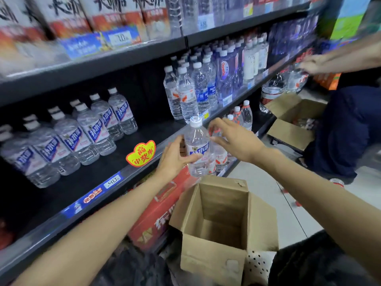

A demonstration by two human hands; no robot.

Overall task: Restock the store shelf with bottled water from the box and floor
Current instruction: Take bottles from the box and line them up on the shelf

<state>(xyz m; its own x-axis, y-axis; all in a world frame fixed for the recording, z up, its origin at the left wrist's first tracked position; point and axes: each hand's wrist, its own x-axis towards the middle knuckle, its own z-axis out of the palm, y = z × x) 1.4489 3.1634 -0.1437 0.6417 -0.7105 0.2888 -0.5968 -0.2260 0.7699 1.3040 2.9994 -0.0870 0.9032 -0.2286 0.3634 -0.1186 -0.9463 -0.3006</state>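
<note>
A clear water bottle (197,145) with a white cap and a blue label hangs upright in front of the shelf edge. My left hand (175,159) grips its lower body from the left. My right hand (233,138) hovers just right of the bottle with spread fingers, touching nothing that I can make out. Below them stands an open cardboard box (218,252) with nothing visible inside it. Matching blue-label bottles (82,131) fill the back left of the dark shelf (132,145); its front part is bare.
Other water brands (195,93) stand at the shelf's right end. A red carton (158,211) sits on the lowest shelf. Another person (346,129) crouches at the right, a hand at the shelf, beside a second open box (294,118). Loose bottles lie on the tiled floor.
</note>
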